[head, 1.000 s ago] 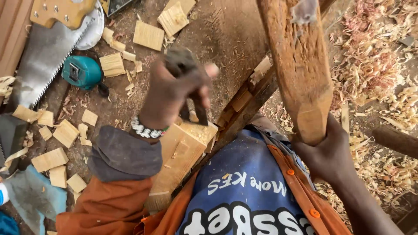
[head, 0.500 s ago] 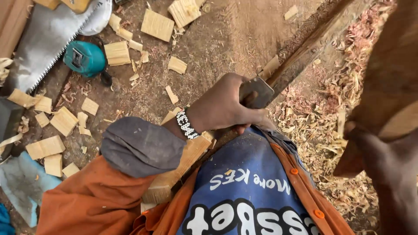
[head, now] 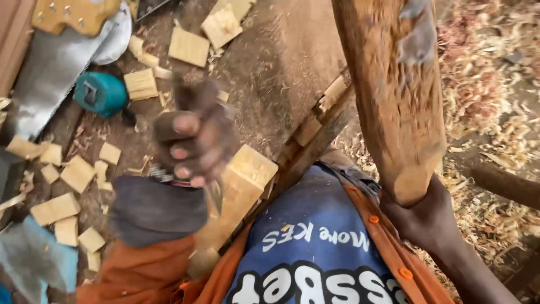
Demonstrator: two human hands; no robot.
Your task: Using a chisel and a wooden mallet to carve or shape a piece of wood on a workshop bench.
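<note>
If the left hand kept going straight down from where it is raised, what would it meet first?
Probably the pale wooden block just below the blurred left hand, resting on the workbench edge; depth is unclear.

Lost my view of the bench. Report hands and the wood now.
Left hand raised, fisted on a blurred tool handle. Right hand grips the rough wooden piece from below, upright. Offcuts, saw, tape measure lie beyond.
</note>
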